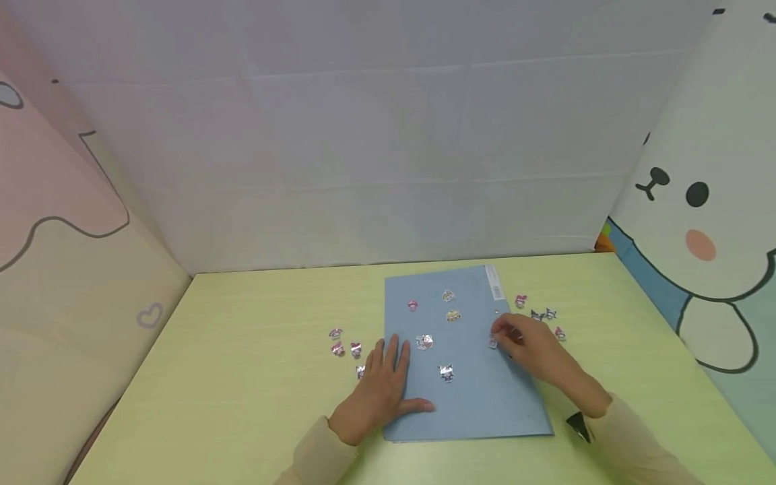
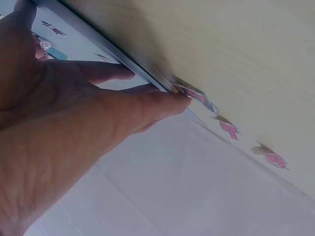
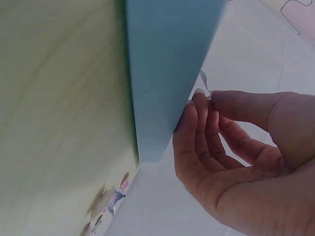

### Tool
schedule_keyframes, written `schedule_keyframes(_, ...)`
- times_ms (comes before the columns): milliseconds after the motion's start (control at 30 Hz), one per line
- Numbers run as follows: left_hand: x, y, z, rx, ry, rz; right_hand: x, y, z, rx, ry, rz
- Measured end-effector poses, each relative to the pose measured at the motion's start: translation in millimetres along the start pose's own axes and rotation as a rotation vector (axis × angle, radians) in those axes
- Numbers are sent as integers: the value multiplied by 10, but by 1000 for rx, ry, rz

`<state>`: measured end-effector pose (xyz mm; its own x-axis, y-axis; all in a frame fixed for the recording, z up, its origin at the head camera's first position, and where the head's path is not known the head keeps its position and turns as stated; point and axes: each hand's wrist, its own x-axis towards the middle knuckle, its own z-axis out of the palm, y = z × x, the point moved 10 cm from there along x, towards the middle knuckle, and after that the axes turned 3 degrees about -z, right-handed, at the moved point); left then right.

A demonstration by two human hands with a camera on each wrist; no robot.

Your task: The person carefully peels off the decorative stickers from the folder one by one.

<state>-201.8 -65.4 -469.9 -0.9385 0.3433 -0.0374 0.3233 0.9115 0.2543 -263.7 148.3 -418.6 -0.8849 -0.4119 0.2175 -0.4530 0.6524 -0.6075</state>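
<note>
A blue file folder with a thick edge lies on the table, several small cartoon stickers on its cover. My left hand rests on its left edge with fingers spread and thumb out over the cover. Beside a silver cat-like sticker lies bare cover. At the folder's right side, my right hand has its thumb and fingertips together, pinching a small sticker. In the right wrist view, a thin piece of the sticker sticks out past the fingertips, close over the folder's edge.
Loose stickers lie on the yellow-green table left of the folder, and more stickers lie to its right. A white barcode label marks the folder's top right corner. A pale curtain stands behind the table.
</note>
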Motion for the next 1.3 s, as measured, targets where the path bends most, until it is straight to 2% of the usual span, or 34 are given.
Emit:
schedule_keyframes(300,4,3,12,23,2,7,-72,53,-93,-17,37,-28)
schedule_keyframes(600,9,10,30,22,-3,9,-142,129,-168,-14,76,2)
schedule_keyframes(967,4,30,-20,29,10,15,-136,286,-200,-22,40,62)
schedule_keyframes(1300,4,15,2,15,0,18,-143,418,-349,-62,56,67)
